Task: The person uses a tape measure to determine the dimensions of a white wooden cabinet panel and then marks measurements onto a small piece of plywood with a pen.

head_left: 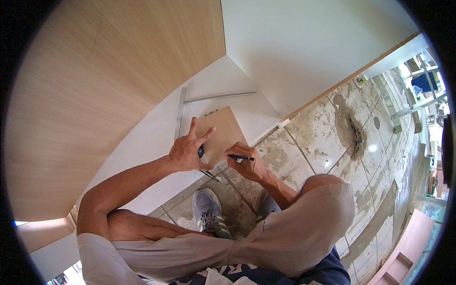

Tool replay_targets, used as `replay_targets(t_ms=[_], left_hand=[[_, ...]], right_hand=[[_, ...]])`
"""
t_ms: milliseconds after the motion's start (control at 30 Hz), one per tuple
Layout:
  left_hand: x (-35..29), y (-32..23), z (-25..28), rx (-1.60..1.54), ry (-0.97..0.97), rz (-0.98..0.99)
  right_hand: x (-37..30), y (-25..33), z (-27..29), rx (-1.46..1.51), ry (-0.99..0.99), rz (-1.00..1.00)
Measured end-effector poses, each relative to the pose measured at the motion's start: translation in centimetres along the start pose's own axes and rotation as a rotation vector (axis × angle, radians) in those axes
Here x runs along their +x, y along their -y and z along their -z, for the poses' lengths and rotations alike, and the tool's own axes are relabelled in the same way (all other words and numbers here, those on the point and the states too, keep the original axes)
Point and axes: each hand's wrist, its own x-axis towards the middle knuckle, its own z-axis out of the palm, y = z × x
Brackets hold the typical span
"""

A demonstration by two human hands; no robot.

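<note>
A small light-wood board [223, 126] lies in front of me on the white panel. My left hand [185, 151] rests on the board's left side with its fingers spread. A small dark rounded object [201, 151] shows beside its palm, between thumb and forefinger; I cannot make out its kind. A thin black cord [209, 175] hangs below that hand. My right hand [249, 164] is closed around a dark pen [241, 157] at the board's near right edge. The pen lies across the fingers, and its tip is at the fingertips, too small to tell whether it touches the board.
The white panel [142, 156] below the board carries metal strips [218, 97]. A tall wood-grain panel [104, 85] stands left, a white one [304, 47] ahead. Stained floor tiles [308, 137] with a broken patch [354, 135] spread right. A wooden piece [403, 251] lies at lower right.
</note>
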Motion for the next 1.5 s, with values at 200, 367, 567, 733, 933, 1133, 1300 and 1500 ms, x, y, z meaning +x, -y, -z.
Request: replay_targets(t_ms=[200,367,567,733,933,1133,1300,1500], left_hand=[[0.1,0.0,0.1,-0.002,0.012,-0.003],[-0.1,0.0,-0.1,0.019,-0.016,-0.014],[0.1,0.0,0.0,-0.004,-0.010,-0.016],[0.0,-0.2,0.2,0.009,0.010,0.005],[0.0,0.0,0.2,0.001,0.019,0.008],[0.1,-0.1,0.2,0.000,0.024,0.005],[0.0,0.0,0.4,-0.030,0.035,0.015],[0.2,-0.4,0.7,-0.034,0.059,0.030]], right_hand=[[-0.1,-0.1,0.0,-0.010,0.011,-0.005],[0.0,0.0,0.0,-0.004,0.037,-0.011],[-0.1,-0.9,0.2,0.010,0.065,0.020],[0.1,-0.3,0.1,0.018,0.009,0.020],[0.1,-0.5,0.0,-0.012,0.030,0.023],[-0.2,-0.6,0.1,-0.013,0.009,0.020],[0.0,-0.2,0.2,0.004,0.025,0.006],[-0.2,-1.1,0.1,-0.060,0.004,0.128]])
